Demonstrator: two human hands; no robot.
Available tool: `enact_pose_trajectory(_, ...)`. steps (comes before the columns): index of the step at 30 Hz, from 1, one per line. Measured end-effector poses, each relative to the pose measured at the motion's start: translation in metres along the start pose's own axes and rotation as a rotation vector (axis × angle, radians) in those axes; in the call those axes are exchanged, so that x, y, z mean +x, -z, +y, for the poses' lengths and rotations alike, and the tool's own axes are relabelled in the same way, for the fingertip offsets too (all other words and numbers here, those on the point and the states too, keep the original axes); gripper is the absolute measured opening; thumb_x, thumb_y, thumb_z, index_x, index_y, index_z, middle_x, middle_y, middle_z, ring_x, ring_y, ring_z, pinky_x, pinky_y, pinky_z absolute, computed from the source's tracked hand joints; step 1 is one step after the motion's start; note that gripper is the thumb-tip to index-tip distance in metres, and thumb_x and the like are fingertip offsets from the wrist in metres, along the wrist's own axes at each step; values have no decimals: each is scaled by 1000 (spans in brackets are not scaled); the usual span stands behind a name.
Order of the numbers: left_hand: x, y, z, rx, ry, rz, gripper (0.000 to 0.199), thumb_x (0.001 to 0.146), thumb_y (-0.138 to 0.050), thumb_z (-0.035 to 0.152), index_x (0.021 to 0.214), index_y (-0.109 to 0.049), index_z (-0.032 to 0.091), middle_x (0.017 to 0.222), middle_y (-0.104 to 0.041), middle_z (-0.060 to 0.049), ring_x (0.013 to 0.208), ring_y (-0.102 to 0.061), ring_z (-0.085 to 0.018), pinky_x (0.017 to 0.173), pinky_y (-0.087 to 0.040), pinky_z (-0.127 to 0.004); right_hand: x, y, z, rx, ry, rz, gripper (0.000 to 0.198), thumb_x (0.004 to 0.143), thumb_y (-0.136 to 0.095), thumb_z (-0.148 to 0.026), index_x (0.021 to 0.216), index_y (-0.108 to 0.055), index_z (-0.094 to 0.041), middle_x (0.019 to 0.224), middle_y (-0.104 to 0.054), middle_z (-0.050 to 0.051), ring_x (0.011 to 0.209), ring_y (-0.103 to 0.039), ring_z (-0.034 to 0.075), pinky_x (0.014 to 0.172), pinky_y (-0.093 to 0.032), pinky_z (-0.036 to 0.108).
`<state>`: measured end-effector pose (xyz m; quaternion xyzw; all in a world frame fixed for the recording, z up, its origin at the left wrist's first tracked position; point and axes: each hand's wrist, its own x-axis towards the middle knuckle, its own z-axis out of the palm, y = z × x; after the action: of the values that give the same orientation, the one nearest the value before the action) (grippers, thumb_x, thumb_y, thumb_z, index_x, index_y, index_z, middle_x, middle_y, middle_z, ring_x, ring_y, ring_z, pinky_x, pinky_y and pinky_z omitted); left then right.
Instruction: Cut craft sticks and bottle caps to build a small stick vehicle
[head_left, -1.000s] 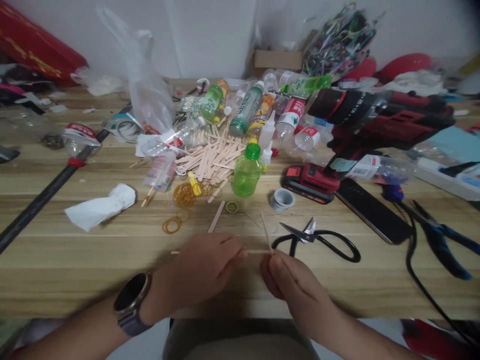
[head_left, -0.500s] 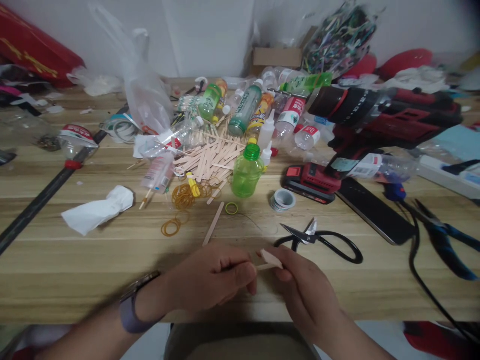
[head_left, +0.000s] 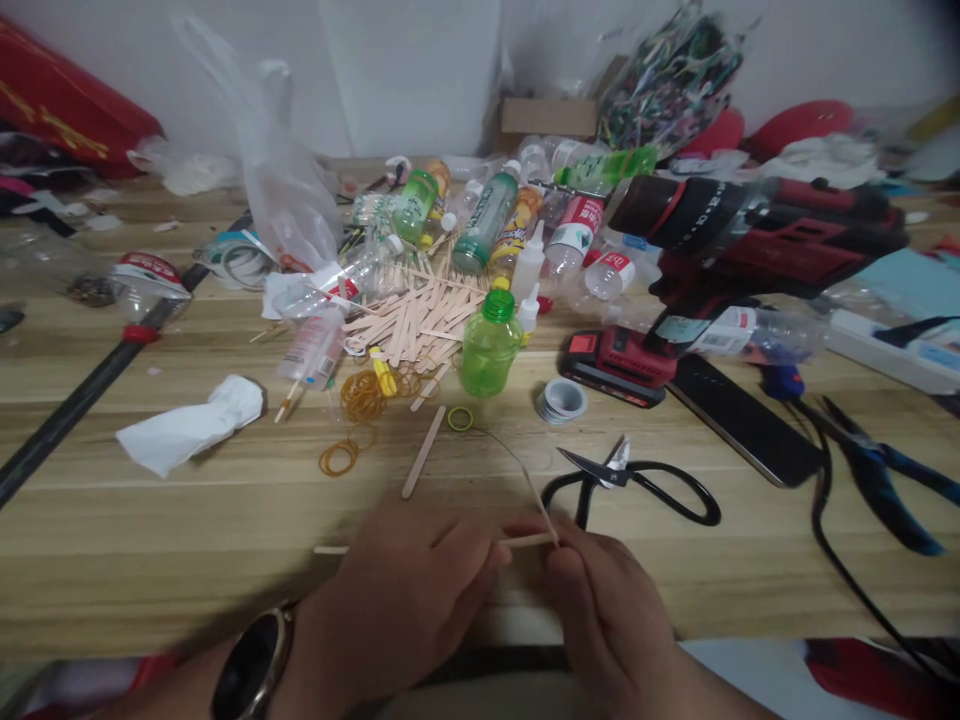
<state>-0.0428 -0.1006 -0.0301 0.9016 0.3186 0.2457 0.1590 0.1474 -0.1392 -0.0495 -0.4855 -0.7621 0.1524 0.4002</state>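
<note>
My left hand [head_left: 409,590] and my right hand [head_left: 600,610] meet at the near edge of the wooden table [head_left: 150,540]. Both grip wooden craft sticks [head_left: 525,540] held flat between them; one end pokes out left of my left hand, and a second thin stick angles up from my right fingers. A watch sits on my left wrist. A loose stick [head_left: 424,465] lies just beyond my hands, next to a green rubber band [head_left: 460,418]. Black scissors [head_left: 637,480] lie right of my right hand.
A pile of craft sticks [head_left: 412,320], orange rubber bands [head_left: 364,395], a green bottle [head_left: 489,345] and several plastic bottles crowd the middle. A red drill [head_left: 720,240], phone [head_left: 742,420], blue pliers [head_left: 877,465] and black cable sit right. A crumpled tissue [head_left: 187,425] and black bar [head_left: 82,400] lie left.
My hands have drawn nearer to me and lower in view, still joined on the sticks. The stick in my right fingers tipped flat half a second ago and angles up again now.
</note>
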Motion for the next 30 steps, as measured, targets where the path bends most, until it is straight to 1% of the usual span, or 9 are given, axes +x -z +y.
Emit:
enact_pose_trajectory(4,4,-4,-10,71,-14,-13,42,107,-26,30,80,-56,20,67,-63,0,57,-55,-16,51,-32,-30,2,-4,0,14,-71,39,47,111,-26,-37,86,-62,-22,61,-64,-2,48,-61,14,46,-44,23)
enact_pose_trajectory(9,11,-6,-24,-18,42,-156,35,106,-30,26,88,-59,17,81,-64,-3,71,-58,-18,62,-45,-30,-4,-6,8,26,-278,78,44,109,-30,-40,91,-65,-22,54,-52,-6,43,-51,13,42,-37,23)
enact_pose_trajectory(11,12,-8,-26,-3,58,-187,32,104,-32,21,91,-61,16,87,-65,-6,79,-60,-21,70,-49,-34,-6,-9,11,29,-303,91,42,109,-32,-39,92,-66,-22,55,-53,-5,43,-50,13,43,-38,22)
enact_pose_trajectory(15,11,-13,-23,-29,86,-211,33,101,-33,12,117,-61,17,103,-69,-9,98,-60,-25,87,-50,-41,-8,-16,16,103,-297,71,34,107,-35,-36,99,-65,-22,60,-61,-4,44,-55,13,44,-43,21)
enact_pose_trajectory(18,11,-15,-18,-174,166,-171,33,103,-36,21,129,-57,22,108,-71,-6,97,-65,-22,83,-51,-36,-10,-18,16,183,-356,44,30,108,-35,-35,108,-62,-22,66,-65,-3,48,-59,14,46,-47,20)
enact_pose_trajectory(22,10,-18,-15,-234,228,-129,32,105,-36,33,115,-65,22,93,-73,-4,81,-67,-20,71,-47,-32,-12,-14,14,171,-317,36,26,106,-40,-31,121,-59,-22,78,-69,-2,60,-66,13,53,-53,18)
enact_pose_trajectory(26,8,-18,-12,-260,199,-125,33,104,-36,29,101,-67,18,85,-71,-5,74,-63,-19,65,-41,-29,-8,-8,11,211,-237,27,36,105,-42,-25,139,-55,-26,92,-73,1,74,-71,14,71,-58,21)
enact_pose_trajectory(28,8,-14,-9,-336,219,-126,31,104,-39,28,91,-65,18,76,-67,-1,68,-59,-16,62,-37,-27,-6,-5,11,265,-196,24,37,105,-43,-26,139,-58,-29,108,-73,4,92,-71,17,86,-57,27)
enact_pose_trajectory(30,10,-9,-7,-450,273,-144,34,103,-43,30,75,-60,18,65,-57,3,61,-50,-12,59,-33,-25,-5,-2,13,380,-207,-25,35,106,-44,-30,136,-62,-31,108,-72,5,98,-69,19,88,-56,29)
